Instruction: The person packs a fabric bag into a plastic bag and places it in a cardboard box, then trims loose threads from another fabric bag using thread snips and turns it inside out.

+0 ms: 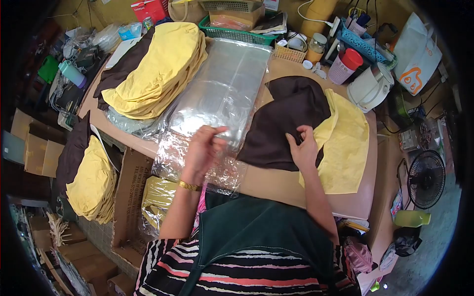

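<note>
My left hand (203,150) is over the stack of clear plastic bags (217,89), fingers half bent and a little blurred, with nothing visible in them. A gold-coloured band circles that wrist. My right hand (304,149) rests at the dark brown cloth piece (281,118), thumb and fingers apart. The brown piece is folded over at its top and lies against a yellow cloth piece (348,148) on its right. Whether the fingertips press on the brown cloth, I cannot tell.
A pile of yellow cloth pieces (158,69) lies left on the table (365,200); another yellow pile (91,185) sits lower left beside an open cardboard box (129,192). Behind are a green basket (237,33), a jar (317,47), a kettle (370,89) and a red cup (351,59). A fan (426,178) stands right.
</note>
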`<state>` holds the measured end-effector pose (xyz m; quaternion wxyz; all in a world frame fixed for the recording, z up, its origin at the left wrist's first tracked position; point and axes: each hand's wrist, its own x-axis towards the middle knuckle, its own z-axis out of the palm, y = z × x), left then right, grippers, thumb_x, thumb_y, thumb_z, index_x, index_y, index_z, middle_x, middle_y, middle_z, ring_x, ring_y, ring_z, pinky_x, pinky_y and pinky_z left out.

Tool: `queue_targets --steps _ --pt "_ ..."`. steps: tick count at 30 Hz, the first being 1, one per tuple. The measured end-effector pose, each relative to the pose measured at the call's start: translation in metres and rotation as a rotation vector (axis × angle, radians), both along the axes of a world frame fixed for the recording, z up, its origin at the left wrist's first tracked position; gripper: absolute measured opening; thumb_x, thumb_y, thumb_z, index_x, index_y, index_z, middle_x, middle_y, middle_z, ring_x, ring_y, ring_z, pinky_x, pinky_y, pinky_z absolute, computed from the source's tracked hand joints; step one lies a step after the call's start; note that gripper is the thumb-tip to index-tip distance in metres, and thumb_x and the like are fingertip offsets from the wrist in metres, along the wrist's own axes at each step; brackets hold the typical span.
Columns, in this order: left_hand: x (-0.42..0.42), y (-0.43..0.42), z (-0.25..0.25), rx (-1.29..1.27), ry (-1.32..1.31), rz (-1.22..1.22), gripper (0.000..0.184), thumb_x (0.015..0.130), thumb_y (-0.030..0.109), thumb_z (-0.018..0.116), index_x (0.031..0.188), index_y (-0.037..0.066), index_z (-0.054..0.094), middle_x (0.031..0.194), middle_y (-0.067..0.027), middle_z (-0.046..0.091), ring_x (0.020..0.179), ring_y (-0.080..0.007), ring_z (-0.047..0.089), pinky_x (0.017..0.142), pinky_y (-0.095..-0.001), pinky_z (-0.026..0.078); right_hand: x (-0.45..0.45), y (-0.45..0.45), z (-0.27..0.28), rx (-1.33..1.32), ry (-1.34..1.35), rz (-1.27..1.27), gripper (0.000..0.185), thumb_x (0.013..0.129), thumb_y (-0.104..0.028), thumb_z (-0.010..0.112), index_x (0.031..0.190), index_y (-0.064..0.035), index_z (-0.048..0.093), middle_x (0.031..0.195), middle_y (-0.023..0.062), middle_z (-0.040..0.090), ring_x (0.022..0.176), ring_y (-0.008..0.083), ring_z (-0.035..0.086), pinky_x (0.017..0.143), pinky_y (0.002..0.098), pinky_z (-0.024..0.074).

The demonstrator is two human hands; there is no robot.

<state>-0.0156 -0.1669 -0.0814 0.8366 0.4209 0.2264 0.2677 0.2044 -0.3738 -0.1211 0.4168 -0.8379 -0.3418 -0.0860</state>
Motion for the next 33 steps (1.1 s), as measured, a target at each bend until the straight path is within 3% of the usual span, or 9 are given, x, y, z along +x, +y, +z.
queue_targets --steps 5,8,12,16,23,25,28,30,33 --pt "0.006 0.017 -0.009 0.058 0.225 0.144 0.03 0.098 0.025 0.045 0.104 -0.003 0.056 0.099 -0.0169 0.065 0.089 -0.0217 0.066 0.074 -0.0307 0.054 0.011 -0.009 0.009 -0.134 0.053 0.043 0.022 0.086 -0.015 0.067 0.1 -0.0061 0.052 0.067 0.01 0.057 0.061 0.0291 0.058 0.055 0.039 0.0439" --pt "0.039 -0.037 0.003 0.483 0.469 -0.137 0.063 0.094 0.041 0.055 0.136 0.0 0.034 0.111 -0.0153 0.06 0.088 -0.022 0.064 0.072 -0.031 0.051 0.013 -0.003 0.012 -0.166 0.063 0.072 0.023 0.086 -0.016 0.067 0.101 -0.0068 0.052 0.072 0.0115 0.06 0.066 0.0314 0.061 0.057 0.0395 0.0447" --pt "0.057 -0.05 -0.021 1.322 0.672 -0.387 0.042 0.087 0.034 0.067 0.101 -0.005 0.062 0.074 -0.0115 0.062 0.069 -0.0157 0.06 0.067 -0.0307 0.048 0.032 -0.017 0.003 -0.162 -0.038 0.121 0.022 0.086 -0.016 0.066 0.101 -0.008 0.052 0.074 0.0117 0.061 0.069 0.0318 0.062 0.059 0.04 0.0454" --pt "0.041 -0.029 -0.007 0.938 0.534 -0.658 0.031 0.09 0.028 0.064 0.086 -0.004 0.066 0.07 -0.0071 0.062 0.069 -0.0114 0.057 0.066 -0.0281 0.046 0.042 -0.033 0.018 -0.313 -0.013 0.152 0.023 0.087 -0.021 0.065 0.102 -0.009 0.053 0.08 0.0123 0.064 0.074 0.0325 0.063 0.064 0.0407 0.0468" --pt "0.028 -0.025 -0.017 0.715 0.397 -0.291 0.023 0.092 0.021 0.059 0.091 0.0 0.066 0.067 -0.0018 0.059 0.059 -0.0102 0.049 0.056 -0.0267 0.041 0.027 -0.02 0.021 -0.484 -0.103 0.036 0.021 0.09 -0.023 0.062 0.101 -0.0072 0.053 0.093 0.0151 0.063 0.084 0.0336 0.063 0.069 0.0422 0.0483" --pt "0.041 -0.048 -0.009 0.514 0.416 -0.258 0.032 0.09 0.027 0.063 0.097 -0.004 0.062 0.076 -0.0083 0.063 0.067 -0.0142 0.057 0.061 -0.0296 0.046 0.007 -0.007 0.022 -0.175 -0.052 0.038 0.018 0.088 -0.018 0.063 0.099 -0.0058 0.054 0.094 0.0143 0.06 0.086 0.0333 0.062 0.071 0.0414 0.0489" --pt "0.061 -0.06 -0.04 0.798 0.328 -0.121 0.043 0.083 0.03 0.072 0.1 -0.008 0.059 0.085 -0.0195 0.065 0.078 -0.0257 0.064 0.069 -0.0366 0.051 -0.027 0.01 0.017 0.049 0.025 0.19 0.016 0.086 -0.014 0.064 0.096 -0.0047 0.056 0.091 0.0136 0.059 0.085 0.033 0.061 0.071 0.0398 0.0493" --pt "0.062 -0.059 -0.023 1.212 0.522 -0.363 0.043 0.078 0.027 0.075 0.097 -0.008 0.06 0.079 -0.0226 0.063 0.077 -0.0347 0.063 0.072 -0.0392 0.05 -0.044 0.01 0.027 -0.038 0.106 0.328 0.017 0.085 -0.014 0.066 0.095 -0.0052 0.057 0.09 0.0127 0.058 0.081 0.033 0.061 0.068 0.0385 0.0491" --pt "0.052 -0.042 -0.01 0.981 0.571 -0.564 0.029 0.078 0.02 0.074 0.084 -0.007 0.063 0.064 -0.0187 0.06 0.063 -0.0298 0.062 0.064 -0.0343 0.051 -0.037 0.001 0.013 -0.192 0.07 0.363 0.016 0.08 -0.01 0.068 0.091 -0.0049 0.057 0.085 0.012 0.058 0.075 0.0314 0.061 0.066 0.0386 0.0482"
